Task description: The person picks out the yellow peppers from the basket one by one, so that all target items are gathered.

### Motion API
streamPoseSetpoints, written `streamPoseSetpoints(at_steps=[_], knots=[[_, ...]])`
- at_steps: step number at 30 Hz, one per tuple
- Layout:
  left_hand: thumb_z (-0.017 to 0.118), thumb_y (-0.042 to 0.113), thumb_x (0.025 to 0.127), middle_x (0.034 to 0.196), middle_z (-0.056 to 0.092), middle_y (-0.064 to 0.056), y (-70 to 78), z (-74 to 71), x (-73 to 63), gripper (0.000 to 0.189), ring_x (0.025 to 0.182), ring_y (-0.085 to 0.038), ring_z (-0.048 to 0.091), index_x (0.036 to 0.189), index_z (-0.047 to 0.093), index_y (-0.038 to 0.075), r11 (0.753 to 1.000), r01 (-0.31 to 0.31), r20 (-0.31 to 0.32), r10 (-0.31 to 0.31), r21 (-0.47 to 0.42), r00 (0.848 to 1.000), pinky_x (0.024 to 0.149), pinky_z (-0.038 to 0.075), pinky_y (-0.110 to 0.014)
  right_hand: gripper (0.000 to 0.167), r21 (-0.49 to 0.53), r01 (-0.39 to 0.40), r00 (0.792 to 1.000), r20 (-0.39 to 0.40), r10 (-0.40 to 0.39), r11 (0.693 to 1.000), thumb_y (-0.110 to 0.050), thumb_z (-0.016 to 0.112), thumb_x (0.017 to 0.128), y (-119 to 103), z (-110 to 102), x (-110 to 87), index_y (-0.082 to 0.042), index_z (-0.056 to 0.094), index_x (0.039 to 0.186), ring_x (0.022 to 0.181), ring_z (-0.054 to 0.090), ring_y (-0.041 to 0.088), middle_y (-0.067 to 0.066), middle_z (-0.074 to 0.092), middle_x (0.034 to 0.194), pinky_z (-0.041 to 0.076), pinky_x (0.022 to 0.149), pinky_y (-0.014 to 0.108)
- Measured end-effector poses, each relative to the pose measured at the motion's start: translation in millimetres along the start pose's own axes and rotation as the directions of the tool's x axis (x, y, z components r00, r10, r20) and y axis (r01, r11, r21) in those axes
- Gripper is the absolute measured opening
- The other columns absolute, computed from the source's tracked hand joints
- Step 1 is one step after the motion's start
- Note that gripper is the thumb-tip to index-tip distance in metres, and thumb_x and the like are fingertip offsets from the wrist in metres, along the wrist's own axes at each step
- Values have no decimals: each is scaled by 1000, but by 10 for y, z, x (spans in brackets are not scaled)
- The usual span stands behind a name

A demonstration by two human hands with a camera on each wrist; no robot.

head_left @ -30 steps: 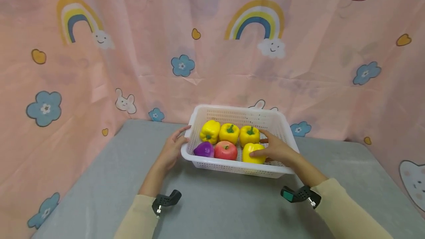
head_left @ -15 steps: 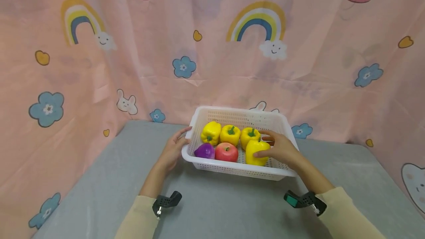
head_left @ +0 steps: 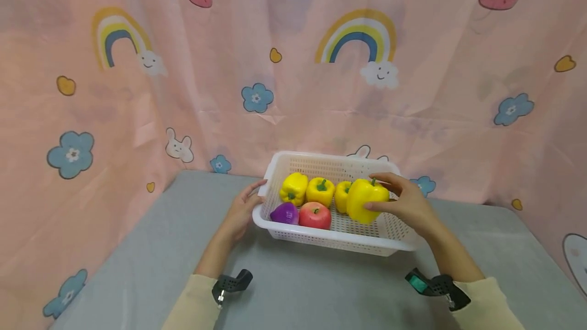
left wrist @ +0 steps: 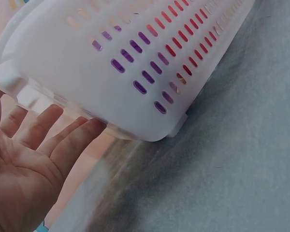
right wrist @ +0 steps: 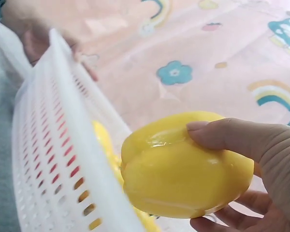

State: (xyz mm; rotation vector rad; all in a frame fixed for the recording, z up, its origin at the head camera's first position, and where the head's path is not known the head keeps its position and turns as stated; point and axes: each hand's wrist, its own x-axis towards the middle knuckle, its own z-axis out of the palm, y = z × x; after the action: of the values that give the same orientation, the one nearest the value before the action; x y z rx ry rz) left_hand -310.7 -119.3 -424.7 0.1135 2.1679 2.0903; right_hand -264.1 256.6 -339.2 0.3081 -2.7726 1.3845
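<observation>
A yellow bell pepper (head_left: 359, 200) is pinched between the thumb and fingers of my right hand (head_left: 412, 208), raised over the right part of a white perforated basket (head_left: 339, 240). The right wrist view shows the thumb on top of this pepper (right wrist: 183, 169) and fingers beneath. At the basket's left end, my left hand (head_left: 237, 215) touches the wall; in the left wrist view its fingers reach out loosely under the rim. Inside lie more yellow bell peppers (head_left: 293, 189), one partly hidden behind the held one, a red apple (head_left: 315, 216) and a purple onion-shaped piece (head_left: 285, 214).
The basket stands on a grey-covered table (head_left: 312, 289), towards its back. Behind it hangs a pink curtain (head_left: 293, 131) printed with rainbows, flowers and rabbits. Each wrist wears a black strap (head_left: 231, 283).
My right hand has lifted the yellow bell pepper up from the basket's bottom and moved it right. The left hand stays at the basket's left end. The head view has tilted slightly.
</observation>
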Motion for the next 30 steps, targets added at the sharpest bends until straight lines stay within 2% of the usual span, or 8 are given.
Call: streamPoseSetpoints(at_steps=[3,6,10,13,15,23,26,30], knots=[[53,18,101,154,51,-15,-14,1,2,50,132,-37,59,149,47,27,1000,0,6,0,1,1000,101,56,-46,71,34,24,1000,-16,-24,999,-29,79,87,-1,-74,-30,-10,48,147,130,55,38,20,44,155,59,97,35],[53,19,101,155,49,-15,-31,3,4,50,133,-38,58,150,46,27,1000,-2,16,2,7,1000,101,56,-47,67,53,50,998,-47,-47,997,-26,77,89,5,-148,-72,-12,48,148,117,61,15,18,45,154,57,87,16],[52,19,102,155,49,-15,-42,20,1,50,134,-38,57,151,46,27,1000,-8,22,8,12,1000,101,56,-47,63,88,111,986,-132,-99,990,-18,77,89,45,-216,-127,-12,51,146,108,57,-4,3,53,145,55,84,10],[52,19,102,155,49,-15,-34,33,-8,50,134,-37,57,151,46,27,1000,-6,22,6,4,1000,101,56,-47,63,123,148,976,-181,-125,981,-11,76,89,91,-247,-155,-12,51,147,112,55,-4,-15,55,136,54,85,8],[52,18,102,155,49,-15,-25,34,-18,50,134,-37,58,151,46,27,1000,-6,21,6,3,1000,101,56,-47,63,143,160,972,-196,-130,977,-9,75,90,113,-262,-163,-12,51,148,114,54,-3,-21,55,134,53,86,7],[52,18,101,154,51,-15,5,5,-28,51,134,-37,58,151,46,26,1000,-16,0,16,17,1000,102,56,-46,68,101,174,961,-236,-146,980,-13,76,90,80,-291,-143,-18,48,151,117,52,0,0,56,146,50,89,5],[51,18,102,154,50,-16,-2,-7,-6,51,133,-37,58,151,45,25,999,-23,8,23,26,1000,102,56,-45,67,123,210,950,-261,-173,970,-9,76,89,76,-327,-150,-18,48,149,117,53,0,-5,59,142,50,90,4],[51,16,101,153,51,-16,-3,-18,6,50,133,-37,59,151,46,24,999,-22,3,22,23,1000,102,56,-44,60,230,283,934,-288,-213,931,2,72,89,85,-384,-162,-10,51,144,115,55,5,-13,61,134,52,89,6]])
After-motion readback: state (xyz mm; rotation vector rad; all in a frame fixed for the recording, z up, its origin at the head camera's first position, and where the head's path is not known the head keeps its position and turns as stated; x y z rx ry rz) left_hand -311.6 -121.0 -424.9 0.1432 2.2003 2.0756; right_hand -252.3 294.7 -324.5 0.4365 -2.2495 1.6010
